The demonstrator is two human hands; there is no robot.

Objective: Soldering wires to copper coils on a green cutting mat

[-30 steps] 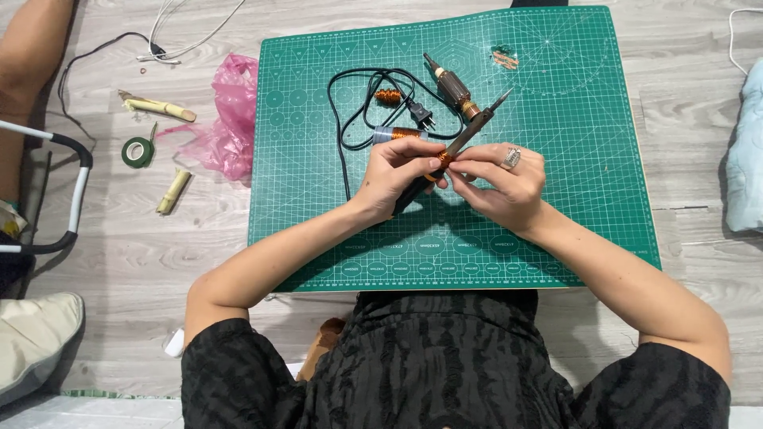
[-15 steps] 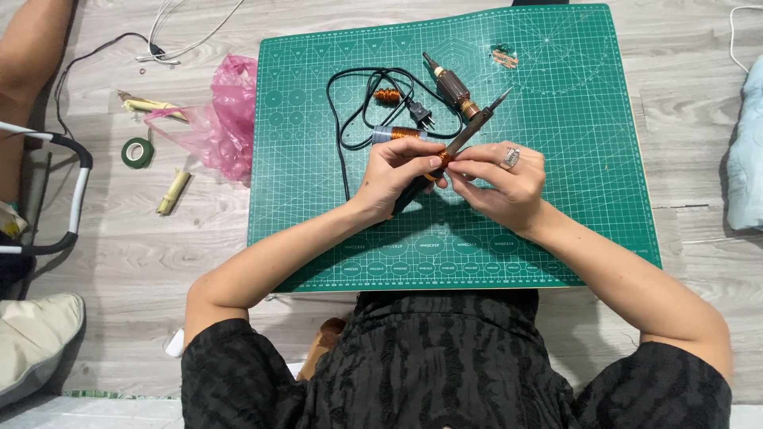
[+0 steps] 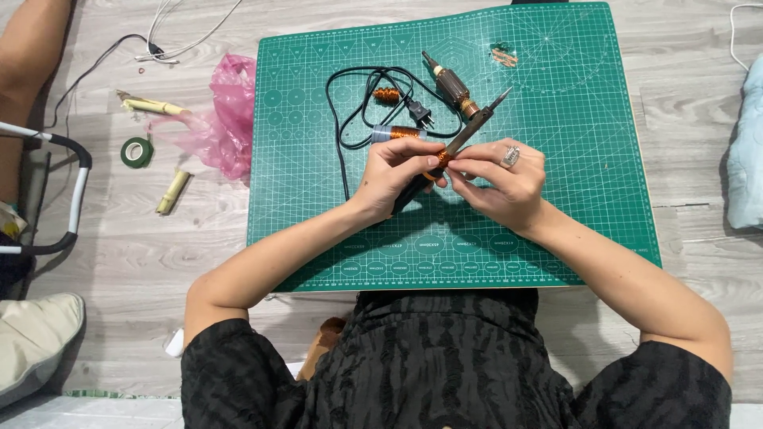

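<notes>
Over the green cutting mat (image 3: pixel 588 199) I hold a soldering iron (image 3: pixel 470 129) slanted, its metal tip pointing up and to the right. My left hand (image 3: pixel 393 171) is closed around its dark handle. The fingertips of my right hand (image 3: pixel 502 181), which wears a ring, pinch the orange collar where the handle meets the shaft. The iron's black cord (image 3: pixel 343 127) loops across the mat to a plug (image 3: pixel 421 117). Just beyond my hands lie a spool of copper wire (image 3: pixel 397 133), a small copper coil (image 3: pixel 387 94) and a motor armature (image 3: pixel 451 82).
Copper scraps (image 3: pixel 502 56) lie near the mat's far edge. On the wooden floor to the left are a pink plastic bag (image 3: pixel 226 119), a green tape roll (image 3: pixel 137 151), two pale sticks (image 3: pixel 173 192) and white cables (image 3: pixel 159 44). A pale blue cloth (image 3: pixel 747 143) lies at right.
</notes>
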